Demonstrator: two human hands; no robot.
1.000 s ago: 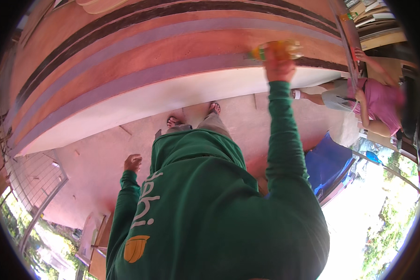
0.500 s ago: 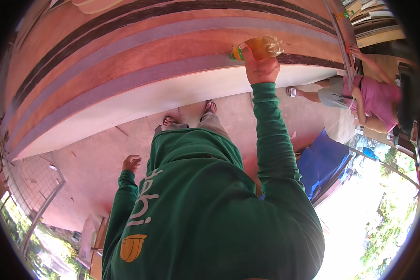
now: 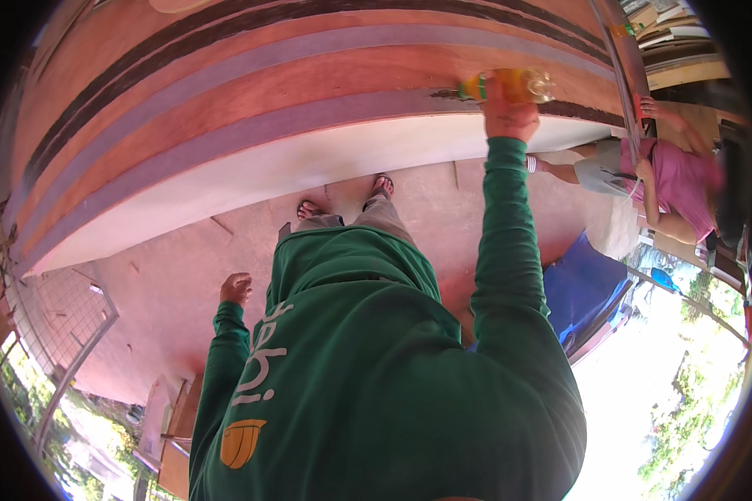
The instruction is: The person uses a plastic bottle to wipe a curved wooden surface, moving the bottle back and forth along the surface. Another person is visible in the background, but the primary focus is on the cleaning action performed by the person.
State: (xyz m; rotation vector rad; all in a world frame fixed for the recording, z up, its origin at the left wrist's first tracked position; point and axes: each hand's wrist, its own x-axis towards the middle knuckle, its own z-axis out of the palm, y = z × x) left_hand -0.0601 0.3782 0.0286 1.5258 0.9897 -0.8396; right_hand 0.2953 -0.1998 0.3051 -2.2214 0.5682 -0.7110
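Note:
My right hand [image 3: 510,113] reaches forward, its fingers wrapped round a plastic bottle [image 3: 526,84] of orange-yellow colour. The bottle lies on its side in the grip, its green neck end pointing left; motion blurs it. It is over the lower bands of a large painted surface [image 3: 251,88] striped in orange, purple and dark brown. A dark brown patch [image 3: 449,93] shows on the purple band just left of the bottle's neck. Whether the bottle touches the surface I cannot tell. Hanging low at my left side, my left hand [image 3: 236,289] has curled fingers and no visible object in it.
A pale band [image 3: 226,188] runs below the stripes, above the concrete floor [image 3: 175,275]. At right another person in a pink shirt [image 3: 673,179] stands with hands at a pole-like edge [image 3: 628,83]. A blue sheet [image 3: 585,284] is right of me, a wire mesh frame [image 3: 67,317] left.
My right hand has moved right along the striped surface with the bottle, uncovering the dark patch behind it. My left hand stays hanging at my side.

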